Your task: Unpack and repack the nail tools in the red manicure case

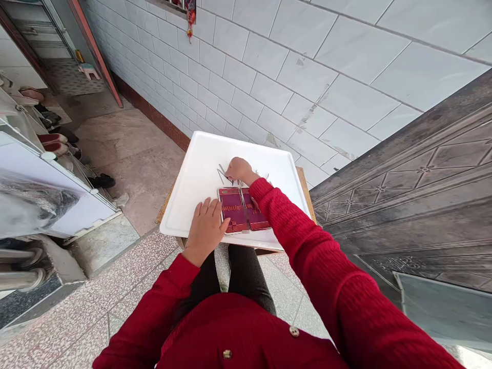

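Note:
An open red case [235, 219] with purple lining and a row of gold-coloured loops lies flat on the white board, near its front edge. My left hand [206, 225] is spread palm down at the case's left side, its thumb over the case edge. Beyond the case, my right hand [238, 169] reaches down with curled fingers among several small metal tools. Whatever is in those fingers is hidden. One thin metal tool [220, 176] lies just left of that hand. Other tools are partly covered by the right hand and sleeve.
The white board [184, 192] with a raised rim rests on a wooden stand [305, 187]. A tiled wall [246, 87] rises behind it. At right stands a dark patterned panel [403, 189]. Shoes [54, 143] sit on a rack at left.

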Demonstrator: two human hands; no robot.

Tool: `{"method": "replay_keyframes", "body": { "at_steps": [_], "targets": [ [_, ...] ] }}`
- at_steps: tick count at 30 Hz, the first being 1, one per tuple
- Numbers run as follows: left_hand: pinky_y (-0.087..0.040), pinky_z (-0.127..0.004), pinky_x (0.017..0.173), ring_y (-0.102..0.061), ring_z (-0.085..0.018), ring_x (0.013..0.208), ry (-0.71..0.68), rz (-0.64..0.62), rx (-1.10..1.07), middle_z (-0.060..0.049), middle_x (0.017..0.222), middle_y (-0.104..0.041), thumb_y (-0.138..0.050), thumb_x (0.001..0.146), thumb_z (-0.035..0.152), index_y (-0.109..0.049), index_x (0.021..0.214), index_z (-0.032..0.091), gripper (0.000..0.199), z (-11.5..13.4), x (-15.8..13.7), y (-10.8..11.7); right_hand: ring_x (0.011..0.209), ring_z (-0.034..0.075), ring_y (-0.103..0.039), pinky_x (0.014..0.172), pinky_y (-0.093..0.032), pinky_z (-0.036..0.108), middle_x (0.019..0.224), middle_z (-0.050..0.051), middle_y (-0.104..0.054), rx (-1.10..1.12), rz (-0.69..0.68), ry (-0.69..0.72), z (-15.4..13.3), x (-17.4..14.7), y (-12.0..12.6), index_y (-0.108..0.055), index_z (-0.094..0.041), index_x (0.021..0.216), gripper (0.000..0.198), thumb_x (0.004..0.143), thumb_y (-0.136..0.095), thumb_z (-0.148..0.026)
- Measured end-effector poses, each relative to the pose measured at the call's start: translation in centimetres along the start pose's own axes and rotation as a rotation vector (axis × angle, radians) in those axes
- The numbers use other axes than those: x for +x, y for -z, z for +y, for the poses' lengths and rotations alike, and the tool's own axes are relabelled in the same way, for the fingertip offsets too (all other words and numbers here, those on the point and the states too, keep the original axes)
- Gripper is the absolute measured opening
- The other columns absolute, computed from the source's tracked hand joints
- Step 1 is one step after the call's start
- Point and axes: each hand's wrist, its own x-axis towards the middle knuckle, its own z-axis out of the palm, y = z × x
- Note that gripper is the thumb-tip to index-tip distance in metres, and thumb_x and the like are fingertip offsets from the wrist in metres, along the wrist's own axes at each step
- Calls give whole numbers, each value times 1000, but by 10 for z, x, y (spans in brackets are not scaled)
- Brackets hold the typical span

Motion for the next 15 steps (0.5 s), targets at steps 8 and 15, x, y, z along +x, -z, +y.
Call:
{"method": "replay_keyframes", "body": {
  "at_steps": [8,15],
  "targets": [
    [-40,-56,123,-51,-39,147,-1,1,6,-22,151,-62,-44,107,39,-59,144,6,52,-1,1,-2,78,23,-74,74,-58,31,80,10,-77,30,25,24,-2,-17,7,-81,-12,95,22,83,-63,-10],
    [-40,-56,124,-51,-39,147,7,-10,12,-22,151,-62,-45,107,39,-59,144,5,52,-1,2,-4,92,30,-75,83,-60,35,81,14,-76,-17,86,95,-6,-7,-8,-80,-12,94,15,82,-72,-9]
  ]
}}
